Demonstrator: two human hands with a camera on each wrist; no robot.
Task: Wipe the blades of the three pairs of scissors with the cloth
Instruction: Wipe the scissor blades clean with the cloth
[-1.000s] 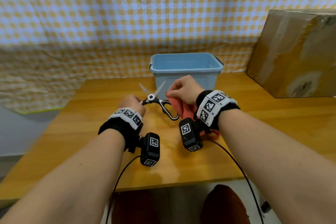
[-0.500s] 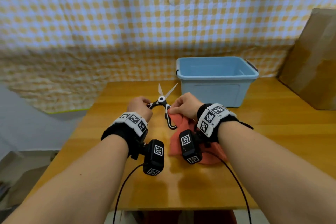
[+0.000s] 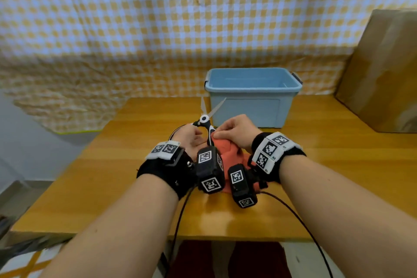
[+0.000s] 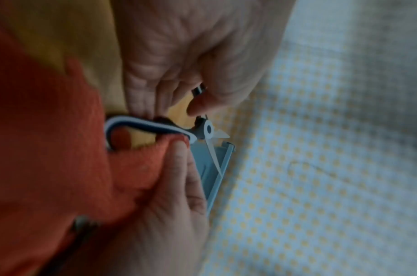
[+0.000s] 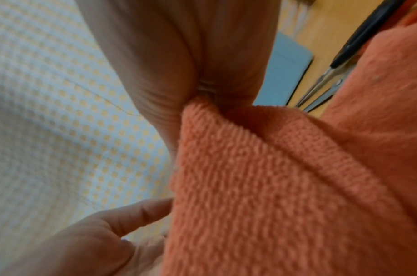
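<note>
A pair of scissors (image 3: 204, 118) with black-and-white handles stands above the wooden table (image 3: 112, 165), its white blades spread and pointing up and away. My left hand (image 3: 195, 133) grips one handle loop; the left wrist view shows the pivot of the scissors (image 4: 208, 128) just past my fingers (image 4: 198, 104). My right hand (image 3: 217, 135) pinches a bunched orange cloth (image 3: 226, 150) against the other handle. That cloth (image 5: 273, 186) fills the right wrist view, and a second pair of scissors (image 5: 330, 78), black-handled with metal blades, lies on the table behind it.
A light blue plastic bin (image 3: 252, 95) stands just behind the blades. A cardboard box (image 3: 383, 70) sits at the back right. A yellow checked sheet (image 3: 112, 29) hangs behind the table. Cables run from my wrist cameras off the front edge.
My hands have come closer together. The scissors have turned more upright, and the cloth has risen from the table against the handle. My left wrist has rolled inward.
</note>
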